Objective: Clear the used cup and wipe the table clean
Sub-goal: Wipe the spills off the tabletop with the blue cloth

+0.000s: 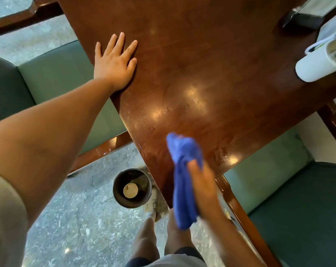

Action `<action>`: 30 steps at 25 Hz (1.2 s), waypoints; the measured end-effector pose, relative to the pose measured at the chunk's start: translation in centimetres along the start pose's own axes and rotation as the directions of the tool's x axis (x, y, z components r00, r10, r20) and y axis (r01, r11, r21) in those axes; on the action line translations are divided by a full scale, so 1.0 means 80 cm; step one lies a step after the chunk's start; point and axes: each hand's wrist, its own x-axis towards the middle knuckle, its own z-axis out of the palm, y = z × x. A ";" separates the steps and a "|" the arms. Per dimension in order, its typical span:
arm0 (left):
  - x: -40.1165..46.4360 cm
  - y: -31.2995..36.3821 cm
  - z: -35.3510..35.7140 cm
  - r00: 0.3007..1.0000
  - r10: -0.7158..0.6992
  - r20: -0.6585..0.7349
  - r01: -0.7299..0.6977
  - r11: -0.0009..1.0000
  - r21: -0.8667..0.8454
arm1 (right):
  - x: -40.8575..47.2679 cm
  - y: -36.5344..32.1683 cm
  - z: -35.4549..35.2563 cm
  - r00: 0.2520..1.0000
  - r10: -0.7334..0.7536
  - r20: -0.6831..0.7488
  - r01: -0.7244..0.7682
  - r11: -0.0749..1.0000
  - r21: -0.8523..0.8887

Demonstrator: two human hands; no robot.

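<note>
A glossy brown wooden table (211, 54) fills the upper middle. My left hand (115, 62) lies flat on its left edge, fingers spread, holding nothing. My right hand (203, 185), blurred, grips a bunched blue cloth (182, 170) at the table's near corner; part of the cloth hangs below the edge. Wet streaks shine on the wood just beyond the cloth. On the floor beside that corner stands a dark round bin (132, 187) with a used paper cup (130, 190) lying in its bottom.
Green cushioned chairs stand at the left (53, 78) and at the lower right (298, 205). A white cylinder (317, 68), a white sheet and a dark object (302, 21) rest on the table's far right. My legs stand on grey stone floor (76, 218).
</note>
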 end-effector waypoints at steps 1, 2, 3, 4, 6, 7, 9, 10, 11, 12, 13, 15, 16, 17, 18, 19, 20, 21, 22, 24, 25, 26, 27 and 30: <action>0.000 0.000 0.000 1.000 0.000 0.000 0.000 1.000 0.005 | 0.021 -0.014 -0.023 0.992 -0.047 -0.118 0.041 0.998 -0.053; -0.001 0.000 0.000 1.000 -0.001 -0.002 0.002 1.000 0.009 | 0.046 -0.031 -0.043 0.972 -0.117 -0.206 0.094 0.989 -0.115; 0.000 0.000 0.000 1.000 -0.003 -0.004 0.003 1.000 0.009 | 0.075 -0.045 -0.058 0.956 -0.200 -0.214 0.162 0.969 -0.185; 0.001 -0.001 -0.001 1.000 -0.004 -0.004 0.004 1.000 0.006 | 0.106 -0.053 -0.065 0.945 -0.269 -0.185 0.207 0.931 -0.299; 0.001 0.000 0.000 1.000 -0.007 -0.008 0.008 1.000 0.003 | 0.173 -0.041 -0.062 0.920 -0.392 -0.006 0.311 0.739 -0.598; 0.001 0.000 0.001 1.000 -0.011 -0.016 0.011 1.000 0.004 | 0.202 -0.029 -0.051 0.905 -0.414 0.097 0.342 0.573 -0.745; 0.002 -0.002 0.003 0.999 -0.018 -0.032 0.018 1.000 -0.002 | 0.238 -0.014 -0.013 0.899 -0.401 0.176 0.297 0.262 -0.918; 0.003 -0.002 0.004 0.999 -0.017 -0.042 0.017 1.000 -0.009 | 0.245 -0.013 0.008 0.889 -0.409 0.206 0.294 0.164 -0.942; 0.004 -0.002 0.005 0.999 -0.012 -0.051 0.012 1.000 -0.015 | 0.247 -0.014 0.027 0.878 -0.414 0.241 0.314 0.118 -0.942; 0.004 -0.002 0.006 0.999 -0.007 -0.052 0.006 1.000 -0.017 | 0.244 -0.014 0.044 0.867 -0.417 0.272 0.340 0.097 -0.935; 0.005 -0.001 0.006 0.999 -0.004 -0.051 0.003 1.000 -0.018 | 0.240 -0.013 0.058 0.859 -0.414 0.302 0.366 0.084 -0.927; 0.006 -0.002 0.008 0.999 -0.005 -0.050 0.004 1.000 -0.011 | 0.227 -0.006 0.083 0.839 -0.406 0.363 0.420 0.060 -0.905; 0.006 -0.003 0.008 0.999 -0.004 -0.051 0.003 1.000 -0.008 | 0.215 0.000 0.095 0.825 -0.398 0.401 0.451 0.035 -0.892; 0.007 -0.004 0.009 0.999 -0.002 -0.050 0.002 1.000 -0.011 | 0.199 0.007 0.105 0.809 -0.386 0.443 0.485 0.012 -0.874; 0.007 -0.005 0.008 0.999 -0.001 -0.046 0.000 1.000 -0.014 | 0.183 0.015 0.112 0.790 -0.376 0.483 0.519 -0.008 -0.855; 0.006 -0.004 0.007 0.999 0.000 -0.043 -0.001 1.000 -0.015 | 0.168 0.022 0.114 0.774 -0.368 0.516 0.547 -0.024 -0.837; 0.005 -0.004 0.006 0.999 0.000 -0.042 0.000 1.000 -0.015 | 0.157 0.027 0.113 0.761 -0.359 0.540 0.566 -0.037 -0.823; 0.004 -0.003 0.006 0.999 0.002 -0.042 -0.002 1.000 -0.015 | 0.147 0.031 0.108 0.757 -0.344 0.556 0.578 -0.043 -0.815; 0.004 -0.003 0.005 0.999 0.003 -0.045 -0.004 1.000 -0.015 | 0.136 0.035 0.100 0.753 -0.334 0.567 0.588 -0.044 -0.807; 0.003 -0.002 0.003 0.999 0.005 -0.044 -0.006 1.000 -0.013 | 0.110 0.047 0.079 0.741 -0.332 0.583 0.609 -0.033 -0.793; 0.003 -0.002 0.003 0.999 0.006 -0.036 -0.007 1.000 -0.012 | 0.094 0.055 0.067 0.734 -0.337 0.589 0.621 -0.019 -0.784; 0.002 -0.002 0.002 1.000 0.005 -0.027 -0.006 1.000 -0.008 | 0.079 0.061 0.055 0.724 -0.345 0.598 0.637 -0.001 -0.771; 0.001 -0.003 0.002 1.000 0.002 -0.019 -0.002 1.000 -0.003 | 0.066 0.068 0.044 0.709 -0.347 0.613 0.658 0.015 -0.753; 0.000 -0.001 0.001 1.000 0.001 -0.004 -0.001 1.000 0.007 | 0.030 0.090 0.007 0.643 -0.316 0.697 0.741 0.028 -0.671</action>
